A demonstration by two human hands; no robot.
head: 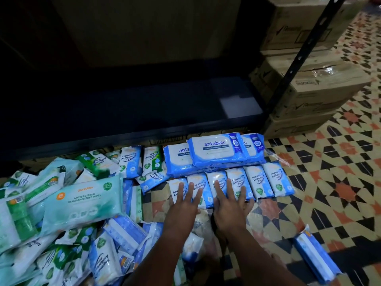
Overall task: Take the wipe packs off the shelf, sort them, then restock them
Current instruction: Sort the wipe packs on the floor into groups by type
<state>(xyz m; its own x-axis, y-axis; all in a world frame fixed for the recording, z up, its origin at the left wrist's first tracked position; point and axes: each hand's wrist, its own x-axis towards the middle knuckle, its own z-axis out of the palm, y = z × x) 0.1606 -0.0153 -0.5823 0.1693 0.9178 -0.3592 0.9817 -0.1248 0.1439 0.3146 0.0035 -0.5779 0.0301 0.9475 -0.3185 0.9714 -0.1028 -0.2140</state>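
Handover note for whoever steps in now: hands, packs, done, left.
Left hand and right hand: both open, fingers flat on the row of small blue packs on the floor.
Antabax packs are stacked behind that row.
Unsorted pile lies to the left; one blue pack lies apart on the right.
Shelf holds no packs in view.
Left: sort the pile, restock.

Both forearms enter from the lower edge and reach forward and slightly upward, roughly parallel, the two hands side by side and close together without touching. Left hand (183, 205): palm down, fingers (181, 190) straight and spread, thumb hidden from view. Right hand (229, 205): palm down, fingers (220, 189) extended and fanned, thumb out to the right. Neither hand forms a grip; both lie flat, wrists straight, bare to the forearm.
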